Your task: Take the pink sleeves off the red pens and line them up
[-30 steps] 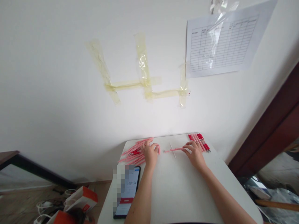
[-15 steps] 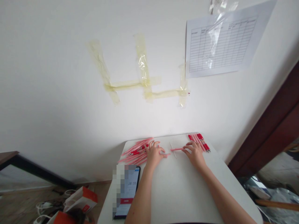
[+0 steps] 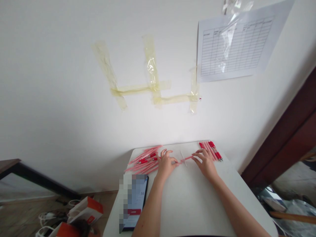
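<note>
Near the back of the white table (image 3: 187,204), my left hand (image 3: 166,164) pinches a short pink translucent piece (image 3: 179,163) between thumb and forefinger, its other fingers raised. My right hand (image 3: 205,161) pinches a slim pink-red pen part (image 3: 187,158) by its right end. The two held pieces meet or nearly meet end to end; I cannot tell whether one is inside the other. Under or just behind the pen part lies a thin white stick (image 3: 182,153). Pink pen tubes (image 3: 143,167), with red pens (image 3: 143,161) among them, lie loosely left of my left hand.
A row of pink pens with red ends (image 3: 212,148) lies at the table's back right corner. A phone (image 3: 138,204), partly blurred out, rests by the left edge. The wall (image 3: 74,115) rises behind the table. Orange-and-white boxes (image 3: 86,210) stand on the floor.
My left hand has shifted slightly right, bringing its pink piece up to the pen part. The pen part in my right hand has tilted, its left end lower.
</note>
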The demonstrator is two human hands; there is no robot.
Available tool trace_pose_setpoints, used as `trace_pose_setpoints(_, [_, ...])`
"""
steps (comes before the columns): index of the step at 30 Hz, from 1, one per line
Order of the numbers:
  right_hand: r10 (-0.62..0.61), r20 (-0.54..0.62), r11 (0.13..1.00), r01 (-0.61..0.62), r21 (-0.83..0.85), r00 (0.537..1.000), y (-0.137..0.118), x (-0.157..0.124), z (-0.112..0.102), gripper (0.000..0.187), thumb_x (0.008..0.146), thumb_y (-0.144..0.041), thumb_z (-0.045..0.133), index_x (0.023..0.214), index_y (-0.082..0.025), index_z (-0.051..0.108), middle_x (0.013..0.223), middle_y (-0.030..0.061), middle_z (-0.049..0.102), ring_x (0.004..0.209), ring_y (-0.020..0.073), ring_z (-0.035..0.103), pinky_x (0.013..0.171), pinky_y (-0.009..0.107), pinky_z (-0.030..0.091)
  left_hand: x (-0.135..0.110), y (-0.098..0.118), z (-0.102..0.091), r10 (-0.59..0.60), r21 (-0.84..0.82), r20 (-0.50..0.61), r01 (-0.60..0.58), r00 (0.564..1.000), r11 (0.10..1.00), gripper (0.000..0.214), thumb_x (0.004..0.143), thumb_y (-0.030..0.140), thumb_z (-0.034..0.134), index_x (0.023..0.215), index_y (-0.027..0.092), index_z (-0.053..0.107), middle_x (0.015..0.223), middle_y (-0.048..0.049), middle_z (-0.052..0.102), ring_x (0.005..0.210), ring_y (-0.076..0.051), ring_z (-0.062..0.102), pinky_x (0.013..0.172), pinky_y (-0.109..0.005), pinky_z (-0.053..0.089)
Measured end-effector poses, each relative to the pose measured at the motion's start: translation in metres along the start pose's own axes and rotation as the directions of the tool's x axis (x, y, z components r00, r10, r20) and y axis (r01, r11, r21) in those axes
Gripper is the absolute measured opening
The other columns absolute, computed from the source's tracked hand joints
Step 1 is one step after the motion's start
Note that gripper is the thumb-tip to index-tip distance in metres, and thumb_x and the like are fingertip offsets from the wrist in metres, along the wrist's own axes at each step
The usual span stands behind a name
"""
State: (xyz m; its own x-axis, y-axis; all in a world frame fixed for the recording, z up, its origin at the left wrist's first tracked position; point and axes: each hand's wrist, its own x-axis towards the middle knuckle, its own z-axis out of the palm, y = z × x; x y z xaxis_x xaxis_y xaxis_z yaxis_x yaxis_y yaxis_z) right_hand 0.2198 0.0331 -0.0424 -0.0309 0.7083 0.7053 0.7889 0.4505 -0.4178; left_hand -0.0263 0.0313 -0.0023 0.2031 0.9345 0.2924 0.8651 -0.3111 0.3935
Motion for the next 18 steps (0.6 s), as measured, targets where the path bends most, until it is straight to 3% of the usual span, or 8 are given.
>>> trace_pose_setpoints(18, [0.022,-0.02,0.999,-0.021,0.033,1.0,-0.0001,0.0011,-0.0006,0.033,0.094,-0.054,0.055,0.101,-0.03,0.076,0.103,0.0087,0.066,0.101,0.0281,0.058,0.089,0.048,0.05,0.0008,0.0026,0.0042,-0.031,0.025,-0.086,0.033,0.996,0.999,0.006,0.078,0.035,0.079,0.076,0.03,0.076,0.135,-0.0022,0.062,0.138,-0.033,0.039,0.116,-0.073,0.011])
